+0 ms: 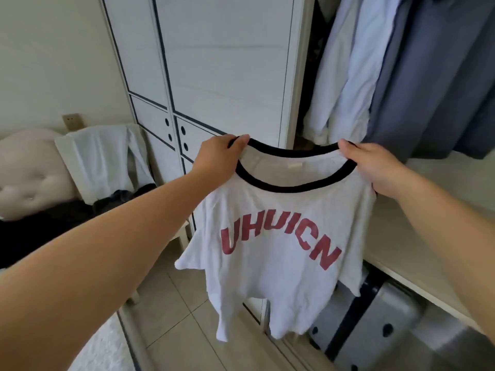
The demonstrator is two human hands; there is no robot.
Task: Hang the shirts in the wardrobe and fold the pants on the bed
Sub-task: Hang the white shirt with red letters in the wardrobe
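Observation:
A white T-shirt (273, 263) with a black collar and red letters hangs in the air in front of the wardrobe. My left hand (217, 153) pinches the left side of the collar. On the right, my right hand (372, 164) grips the collar and shoulder. No hanger shows in the shirt. The wardrobe (222, 65) has its white sliding door shut on the left and stands open on the right.
White shirts (340, 76) and grey-blue garments (434, 81) hang inside the open part. A pale shelf (417, 218) runs below them, with grey boxes (385, 322) underneath. At the left stand a chair draped with a white cloth (101, 159) and a padded headboard (29, 172).

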